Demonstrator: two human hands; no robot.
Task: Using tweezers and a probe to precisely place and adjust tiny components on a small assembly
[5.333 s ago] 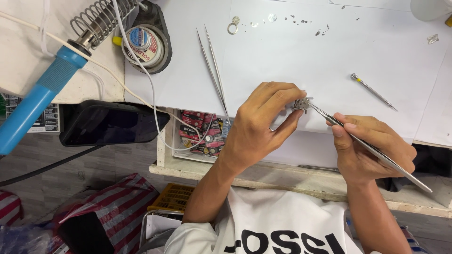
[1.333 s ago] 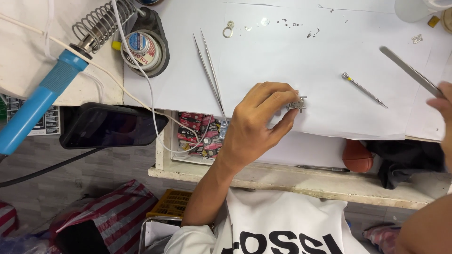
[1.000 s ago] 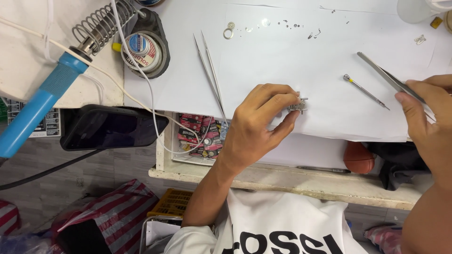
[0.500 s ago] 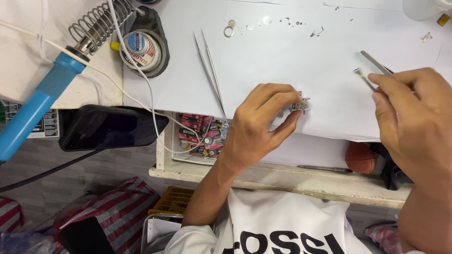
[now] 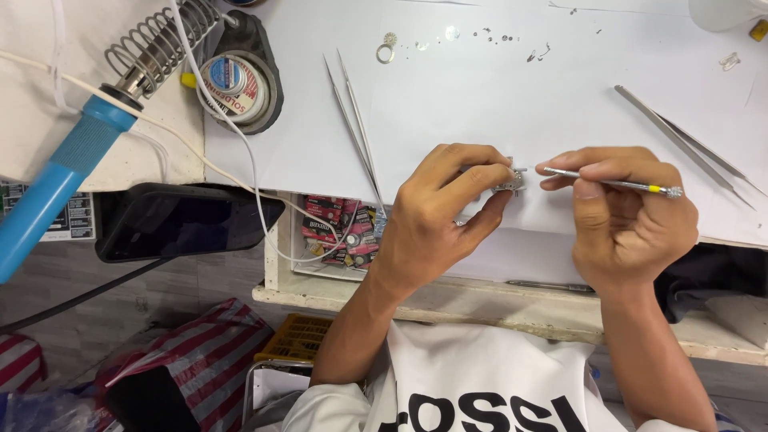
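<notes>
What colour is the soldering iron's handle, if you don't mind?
The soldering iron's handle is light blue, seen in the head view.

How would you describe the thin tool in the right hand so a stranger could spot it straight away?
Start at the white paper sheet covering the bench, then find the right hand near its front edge. Pinched there is a slim metal screwdriver, tip towards the small metal part in the left hand. Unlike the tweezers beyond, it is a single rod with a yellow band.

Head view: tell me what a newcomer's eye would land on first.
At the middle of the white work sheet, the left hand pinches a small metal part while the right hand holds a thin screwdriver with its tip at that part. At far left a blue-handled soldering iron sits in its coiled stand, and two tweezers lie on the sheet.
</notes>
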